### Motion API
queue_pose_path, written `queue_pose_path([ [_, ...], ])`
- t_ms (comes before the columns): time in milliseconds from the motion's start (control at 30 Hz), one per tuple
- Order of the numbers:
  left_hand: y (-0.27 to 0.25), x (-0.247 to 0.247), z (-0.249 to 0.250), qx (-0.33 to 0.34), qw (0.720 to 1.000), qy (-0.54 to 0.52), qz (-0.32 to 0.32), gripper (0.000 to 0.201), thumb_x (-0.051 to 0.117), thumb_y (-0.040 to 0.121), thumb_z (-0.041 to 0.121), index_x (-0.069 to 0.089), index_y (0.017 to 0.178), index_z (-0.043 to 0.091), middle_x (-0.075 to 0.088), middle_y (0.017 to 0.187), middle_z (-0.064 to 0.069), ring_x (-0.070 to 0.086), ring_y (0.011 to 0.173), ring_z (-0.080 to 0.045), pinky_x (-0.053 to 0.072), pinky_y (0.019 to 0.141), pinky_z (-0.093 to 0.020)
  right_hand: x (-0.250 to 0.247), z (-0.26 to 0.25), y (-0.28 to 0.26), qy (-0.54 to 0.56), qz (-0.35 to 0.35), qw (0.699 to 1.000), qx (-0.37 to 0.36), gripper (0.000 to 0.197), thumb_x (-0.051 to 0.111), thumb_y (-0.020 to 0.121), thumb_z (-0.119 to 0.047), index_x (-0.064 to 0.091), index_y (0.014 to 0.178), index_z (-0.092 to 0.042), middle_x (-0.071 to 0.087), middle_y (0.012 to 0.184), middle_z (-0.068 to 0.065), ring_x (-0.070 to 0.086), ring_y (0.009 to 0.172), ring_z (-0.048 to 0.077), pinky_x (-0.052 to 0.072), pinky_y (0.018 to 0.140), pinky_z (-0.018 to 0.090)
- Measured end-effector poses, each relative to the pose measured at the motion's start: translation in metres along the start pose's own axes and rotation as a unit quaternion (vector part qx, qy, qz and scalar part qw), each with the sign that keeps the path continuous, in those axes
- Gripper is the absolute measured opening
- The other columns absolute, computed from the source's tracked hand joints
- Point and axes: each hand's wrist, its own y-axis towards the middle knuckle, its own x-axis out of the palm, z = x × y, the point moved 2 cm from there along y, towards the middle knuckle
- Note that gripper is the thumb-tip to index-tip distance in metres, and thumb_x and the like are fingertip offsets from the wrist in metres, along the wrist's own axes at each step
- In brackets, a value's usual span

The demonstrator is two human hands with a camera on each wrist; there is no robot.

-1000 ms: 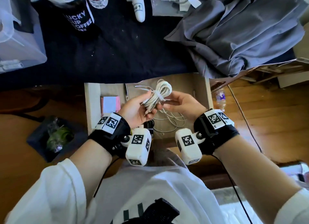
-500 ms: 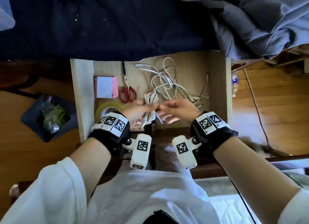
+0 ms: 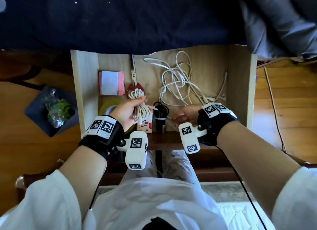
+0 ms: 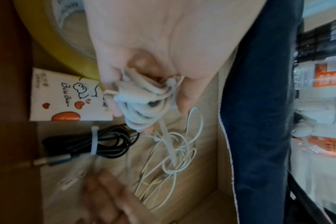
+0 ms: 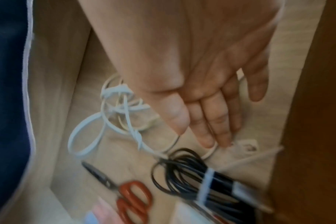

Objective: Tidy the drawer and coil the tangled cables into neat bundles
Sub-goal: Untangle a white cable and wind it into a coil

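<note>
Drawer (image 3: 240,85): coiled white cable (image 3: 139,106), loose tangle (image 3: 178,82).

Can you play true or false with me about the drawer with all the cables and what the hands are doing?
1. The left hand holds a white cable bundle. True.
2. The black cable is loose and tangled. False: it is coiled, with a white tie round it.
3. The scissors have red handles. True.
4. The right hand grips the scissors. False: its fingers are straight, reaching down by the white cables on the drawer floor, apart from the scissors.
5. A tangle of white cables lies in the drawer. True.
6. The tape roll is blue. False: it is yellowish.
</note>
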Motion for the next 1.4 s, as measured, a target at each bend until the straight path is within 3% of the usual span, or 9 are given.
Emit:
queue_pose_path([
  [100, 0.001, 0.002, -0.002, -0.011, 1.000, -0.001, -0.001, 0.013, 0.047, 0.095, 0.011, 0.056, 0.092, 0.002, 0.067, 0.088, -0.023, 0.069, 0.078, -0.025, 0.056, 0.070, -0.028, -0.016, -0.004, -0.004, 0.094, 0.000, 0.994, -0.054, 0.023, 0.041, 0.097, -0.027, 0.050, 0.077, -0.019, 0.046, 0.043, -0.009, 0.040, 0.045, 0.006, 0.026, 0.038, 0.014],
  [200, 0.002, 0.011, -0.004, -0.024, 1.000, 0.017, -0.010, 0.009, 0.050, 0.093, 0.008, 0.056, 0.097, 0.003, 0.069, 0.086, -0.020, 0.068, 0.080, -0.024, 0.056, 0.068, -0.026, -0.037, -0.004, -0.015, 0.171, 0.054, 0.979, -0.097, 0.031, 0.041, 0.098, -0.023, 0.055, 0.124, -0.012, 0.062, 0.116, 0.000, 0.054, 0.112, 0.017, 0.044, 0.084, 0.023],
  [300, 0.004, 0.030, -0.007, -0.029, 0.998, 0.052, -0.025, 0.009, 0.053, 0.090, 0.007, 0.059, 0.095, 0.002, 0.065, 0.094, -0.015, 0.062, 0.084, -0.019, 0.054, 0.069, -0.023, -0.051, -0.007, -0.022, 0.145, 0.106, 0.973, -0.142, 0.040, 0.043, 0.097, -0.021, 0.044, 0.137, -0.016, 0.038, 0.146, -0.001, 0.029, 0.138, 0.017, 0.021, 0.111, 0.030],
  [500, 0.017, 0.064, -0.014, -0.019, 0.985, 0.163, -0.052, 0.004, 0.060, 0.087, 0.002, 0.060, 0.084, 0.005, 0.060, 0.082, -0.012, 0.058, 0.077, -0.023, 0.047, 0.071, -0.032, -0.052, -0.005, -0.028, 0.122, 0.122, 0.965, -0.197, 0.049, 0.062, 0.086, -0.018, 0.047, 0.133, -0.021, 0.055, 0.129, -0.003, 0.045, 0.124, 0.015, 0.033, 0.102, 0.030],
  [667, 0.022, 0.072, -0.016, -0.089, 0.972, 0.156, -0.152, 0.052, 0.021, 0.080, -0.027, 0.052, 0.116, -0.005, 0.056, 0.123, -0.022, 0.051, 0.120, -0.030, 0.039, 0.102, -0.036, -0.027, 0.002, -0.021, 0.102, 0.055, 0.976, -0.184, 0.054, 0.068, 0.079, -0.005, 0.047, 0.125, -0.024, 0.063, 0.116, 0.002, 0.062, 0.097, 0.016, 0.051, 0.074, 0.028],
  [867, 0.033, 0.042, 0.006, 0.119, 0.931, 0.343, 0.048, 0.042, 0.056, 0.081, -0.014, 0.060, 0.118, 0.006, 0.060, 0.086, 0.002, 0.057, 0.075, -0.008, 0.049, 0.054, -0.010, -0.027, 0.013, -0.006, 0.082, 0.142, 0.976, -0.144, 0.062, 0.074, 0.074, -0.003, 0.044, 0.125, -0.019, 0.063, 0.113, 0.009, 0.062, 0.071, 0.018, 0.047, 0.043, 0.022],
  [1133, 0.064, 0.029, -0.001, 0.081, 0.857, 0.509, -0.011, 0.054, 0.076, 0.071, -0.001, 0.061, 0.121, 0.013, 0.060, 0.107, -0.004, 0.056, 0.093, -0.011, 0.045, 0.057, -0.003, -0.012, 0.016, 0.018, 0.094, 0.154, 0.979, -0.091, 0.033, 0.060, 0.084, 0.004, 0.046, 0.107, -0.014, 0.052, 0.077, 0.002, 0.049, 0.056, 0.014, 0.035, 0.032, 0.013],
  [1233, 0.070, 0.027, -0.001, 0.095, 0.841, 0.533, 0.013, 0.047, 0.074, 0.071, -0.005, 0.066, 0.114, 0.015, 0.062, 0.097, -0.003, 0.057, 0.075, -0.010, 0.045, 0.051, -0.005, -0.005, 0.013, 0.021, 0.103, 0.153, 0.980, -0.077, 0.028, 0.063, 0.083, 0.002, 0.048, 0.103, -0.011, 0.057, 0.078, 0.008, 0.053, 0.056, 0.019, 0.043, 0.037, 0.016],
  [1400, 0.071, 0.013, -0.001, 0.097, 0.851, 0.516, 0.024, 0.044, 0.070, 0.073, -0.008, 0.067, 0.113, 0.009, 0.068, 0.100, -0.006, 0.059, 0.075, -0.008, 0.044, 0.056, -0.003, 0.003, 0.012, 0.026, 0.167, 0.115, 0.976, -0.084, 0.027, 0.067, 0.079, -0.002, 0.054, 0.103, -0.005, 0.063, 0.105, 0.030, 0.061, 0.094, 0.047, 0.045, 0.085, 0.066],
])
